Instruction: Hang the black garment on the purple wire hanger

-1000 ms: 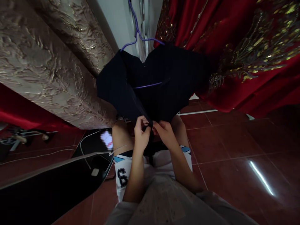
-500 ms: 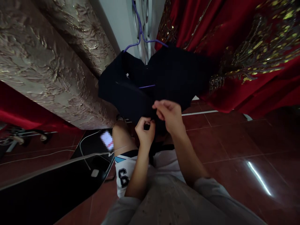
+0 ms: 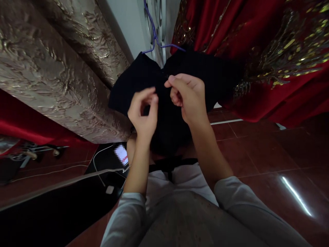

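A dark navy shirt point(image 3: 133, 75) with wide short sleeves hangs in front of me on a purple hanger point(image 3: 171, 45). My right hand point(image 3: 189, 97) is at its neckline, thumb and forefinger pinched on the shirt's front near the top, with the other fingers curled. Just left of it, my left hand point(image 3: 142, 111) is held over the shirt's chest. Its fingers are curved toward the thumb, leaving a small gap between the tips, and nothing shows between them. The tips are slightly blurred. Dark cloth hides the details of the front edge.
Embossed beige curtains point(image 3: 64, 68) hang at the left, red cloth with gold sequins point(image 3: 290, 44) at the right. A black table point(image 3: 64, 209) at lower left carries a lit phone point(image 3: 121, 154), a white cable and a white charger point(image 3: 110, 189). Red floor tiles point(image 3: 254, 151) lie below.
Both hands have risen from the shirt's lower front to its neckline and chest, and have moved apart. The front, which gaped over the hanger's bar, now covers that bar.
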Demonstrator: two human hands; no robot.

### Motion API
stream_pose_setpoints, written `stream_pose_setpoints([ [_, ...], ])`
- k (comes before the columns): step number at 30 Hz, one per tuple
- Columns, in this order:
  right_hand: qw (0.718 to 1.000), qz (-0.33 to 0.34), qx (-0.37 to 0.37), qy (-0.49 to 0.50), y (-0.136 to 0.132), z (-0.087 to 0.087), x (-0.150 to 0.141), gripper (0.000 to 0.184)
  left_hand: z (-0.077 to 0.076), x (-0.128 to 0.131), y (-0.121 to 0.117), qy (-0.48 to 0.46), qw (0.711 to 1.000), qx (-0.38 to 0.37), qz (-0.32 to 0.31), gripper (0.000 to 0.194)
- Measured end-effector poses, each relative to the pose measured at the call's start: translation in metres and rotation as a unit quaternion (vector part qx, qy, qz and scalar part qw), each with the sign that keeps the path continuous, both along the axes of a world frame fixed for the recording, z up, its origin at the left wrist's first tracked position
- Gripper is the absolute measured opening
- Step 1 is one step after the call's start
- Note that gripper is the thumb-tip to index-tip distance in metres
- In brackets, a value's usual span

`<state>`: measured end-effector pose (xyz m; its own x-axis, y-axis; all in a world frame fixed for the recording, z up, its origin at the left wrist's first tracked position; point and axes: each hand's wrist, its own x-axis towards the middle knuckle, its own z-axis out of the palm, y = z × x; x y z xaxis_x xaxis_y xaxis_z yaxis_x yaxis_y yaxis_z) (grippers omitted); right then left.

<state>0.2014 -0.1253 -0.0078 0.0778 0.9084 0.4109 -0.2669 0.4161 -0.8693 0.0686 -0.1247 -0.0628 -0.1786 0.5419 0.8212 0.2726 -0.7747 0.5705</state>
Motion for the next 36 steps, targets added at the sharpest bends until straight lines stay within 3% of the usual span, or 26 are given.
stream_pose_setpoints([
  [2,1.000,0.004,0.015,-0.024,0.002,0.002,0.000,0.029,0.027,-0.004,0.016,0.062,0.998,0.028,-0.009,0.021],
  [4,0.999,-0.007,0.023,-0.030,0.005,-0.002,-0.002,0.030,0.039,-0.007,0.031,0.121,0.992,0.029,-0.019,0.021],
  [7,0.999,-0.039,0.008,-0.030,0.011,-0.022,-0.006,0.037,0.037,-0.014,0.040,0.179,0.984,0.023,-0.012,0.025],
  [11,0.995,-0.079,-0.020,-0.060,0.010,-0.044,-0.013,0.041,0.027,-0.022,0.032,0.198,0.980,-0.002,-0.004,0.023],
  [18,0.993,-0.076,-0.050,-0.075,0.012,-0.044,-0.019,0.039,0.035,-0.017,0.014,0.103,0.991,-0.080,-0.038,0.016],
  [21,0.992,-0.087,-0.052,-0.079,0.013,-0.045,-0.020,0.040,0.036,-0.018,0.013,0.100,0.992,-0.074,-0.029,0.014],
  [25,0.994,-0.061,-0.054,-0.077,0.007,-0.034,-0.015,0.037,0.035,-0.015,0.006,0.114,0.992,-0.051,-0.017,0.017],
  [28,0.994,-0.056,-0.040,-0.080,0.006,-0.031,-0.010,0.033,0.045,-0.004,-0.011,0.121,0.991,-0.049,-0.032,0.021],
  [31,0.987,-0.100,-0.031,-0.126,0.009,-0.046,-0.007,0.035,0.063,-0.001,-0.022,0.123,0.992,-0.011,-0.020,0.021],
  [34,0.968,-0.167,-0.031,-0.184,0.006,-0.067,-0.008,0.034,0.074,-0.032,0.005,0.088,0.993,0.068,0.031,0.019],
  [36,0.960,-0.188,-0.029,-0.204,0.001,-0.076,-0.011,0.032,0.065,-0.070,0.043,0.055,0.994,0.077,0.057,0.022],
])
